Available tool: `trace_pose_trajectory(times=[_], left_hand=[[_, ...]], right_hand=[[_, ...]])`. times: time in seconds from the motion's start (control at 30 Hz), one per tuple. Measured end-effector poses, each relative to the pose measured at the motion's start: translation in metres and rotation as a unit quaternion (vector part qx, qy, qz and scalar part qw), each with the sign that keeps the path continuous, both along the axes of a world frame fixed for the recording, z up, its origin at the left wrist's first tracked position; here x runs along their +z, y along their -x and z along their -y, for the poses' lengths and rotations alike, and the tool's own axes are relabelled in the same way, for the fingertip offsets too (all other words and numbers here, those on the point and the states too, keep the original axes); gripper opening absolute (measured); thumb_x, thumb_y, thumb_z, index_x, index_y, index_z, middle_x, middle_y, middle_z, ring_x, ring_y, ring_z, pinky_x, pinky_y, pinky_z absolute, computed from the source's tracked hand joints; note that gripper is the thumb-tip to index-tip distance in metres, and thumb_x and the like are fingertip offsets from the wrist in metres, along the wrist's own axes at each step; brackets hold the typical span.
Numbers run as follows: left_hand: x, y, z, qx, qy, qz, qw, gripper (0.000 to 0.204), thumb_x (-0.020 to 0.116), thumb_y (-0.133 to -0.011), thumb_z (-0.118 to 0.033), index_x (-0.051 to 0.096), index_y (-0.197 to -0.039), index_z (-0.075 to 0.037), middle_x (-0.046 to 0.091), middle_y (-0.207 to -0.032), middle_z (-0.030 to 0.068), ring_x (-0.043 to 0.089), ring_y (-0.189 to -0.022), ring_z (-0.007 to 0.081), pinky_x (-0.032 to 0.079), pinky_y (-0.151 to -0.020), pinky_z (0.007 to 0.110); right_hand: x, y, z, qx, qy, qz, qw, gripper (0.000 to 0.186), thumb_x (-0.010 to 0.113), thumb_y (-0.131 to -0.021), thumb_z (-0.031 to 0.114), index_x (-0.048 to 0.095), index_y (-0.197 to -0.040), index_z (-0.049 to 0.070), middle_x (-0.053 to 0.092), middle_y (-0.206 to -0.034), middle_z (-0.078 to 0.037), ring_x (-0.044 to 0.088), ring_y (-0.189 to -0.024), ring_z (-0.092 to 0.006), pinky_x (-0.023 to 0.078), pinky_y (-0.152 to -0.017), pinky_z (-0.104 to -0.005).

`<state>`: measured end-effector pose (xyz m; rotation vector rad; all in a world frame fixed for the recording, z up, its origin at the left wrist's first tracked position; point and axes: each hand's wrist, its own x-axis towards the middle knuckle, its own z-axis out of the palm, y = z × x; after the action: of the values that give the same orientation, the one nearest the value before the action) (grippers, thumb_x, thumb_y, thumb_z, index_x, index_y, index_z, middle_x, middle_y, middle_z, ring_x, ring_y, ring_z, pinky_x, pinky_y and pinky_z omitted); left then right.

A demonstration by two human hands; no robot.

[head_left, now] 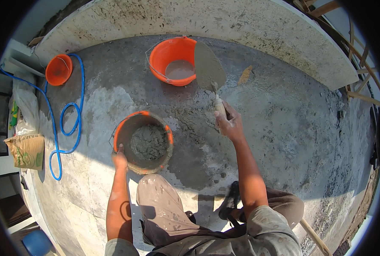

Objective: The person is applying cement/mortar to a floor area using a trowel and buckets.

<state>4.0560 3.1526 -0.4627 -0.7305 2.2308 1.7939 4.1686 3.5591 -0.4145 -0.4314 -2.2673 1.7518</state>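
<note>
My left hand (120, 159) grips the near-left rim of an orange bucket (170, 137), its thumb over the edge. Wet grey mortar (149, 142) lies in that bucket, and its walls are smeared with it. My right hand (229, 121) is closed around the handle of a trowel (209, 66), held out ahead with its broad blade pointing away from me. Grey mortar coats the blade. Behind the blade, a second orange bucket (156, 57) with cloudy water in it is partly covered from sight.
A blue hose (78, 109) loops over the concrete floor at the left, beside a small orange bucket (58, 70) and a torn brown paper sack (26, 150). A low, stained wall (156, 19) curves across the far side. A wooden pole (315, 237) lies at my lower right.
</note>
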Motion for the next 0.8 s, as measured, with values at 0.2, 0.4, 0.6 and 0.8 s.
trace_pose_trajectory(times=[0.2, 0.4, 0.6, 0.8], left_hand=[[0.001, 0.001, -0.004, -0.016, 0.029, -0.017, 0.999, 0.029, 0.050, -0.092, -0.017, 0.055, -0.112, 0.005, 0.061, -0.104, 0.0116, 0.057, -0.089, 0.0203, 0.046, -0.080, 0.032], [0.008, 0.002, 0.004, 0.021, 0.020, -0.009, 1.000, 0.030, 0.051, -0.092, -0.017, 0.055, -0.111, 0.005, 0.061, -0.103, 0.0118, 0.058, -0.089, 0.0205, 0.046, -0.080, 0.032], [-0.006, -0.007, 0.003, 0.023, 0.049, 0.016, 0.998, 0.031, 0.053, -0.091, -0.018, 0.055, -0.111, 0.005, 0.061, -0.103, 0.0112, 0.056, -0.090, 0.0194, 0.044, -0.083, 0.032], [0.001, -0.004, 0.010, 0.031, 0.058, 0.009, 0.998, 0.030, 0.053, -0.091, -0.018, 0.057, -0.111, 0.004, 0.061, -0.103, 0.0107, 0.056, -0.090, 0.0190, 0.043, -0.083, 0.031]], right_hand=[[-0.030, 0.045, -0.082, -0.185, 0.153, 0.204, 0.949, 0.048, 0.060, -0.086, 0.026, 0.049, -0.123, -0.002, 0.052, -0.065, -0.006, 0.050, -0.045, -0.0142, 0.041, -0.038, -0.0299], [-0.058, 0.127, -0.106, -0.080, 0.195, 0.294, 0.932, 0.037, 0.059, -0.086, 0.025, 0.054, -0.108, -0.004, 0.053, -0.064, -0.009, 0.053, -0.048, -0.0169, 0.042, -0.038, -0.0322], [-0.084, 0.191, -0.124, -0.161, 0.145, 0.258, 0.942, 0.034, 0.059, -0.086, 0.025, 0.057, -0.110, 0.001, 0.054, -0.066, -0.007, 0.052, -0.047, -0.0154, 0.042, -0.037, -0.0312], [-0.028, 0.157, -0.105, -0.177, 0.181, 0.076, 0.964, 0.041, 0.062, -0.084, 0.027, 0.056, -0.118, 0.004, 0.055, -0.068, -0.004, 0.051, -0.046, -0.0105, 0.041, -0.038, -0.0270]])
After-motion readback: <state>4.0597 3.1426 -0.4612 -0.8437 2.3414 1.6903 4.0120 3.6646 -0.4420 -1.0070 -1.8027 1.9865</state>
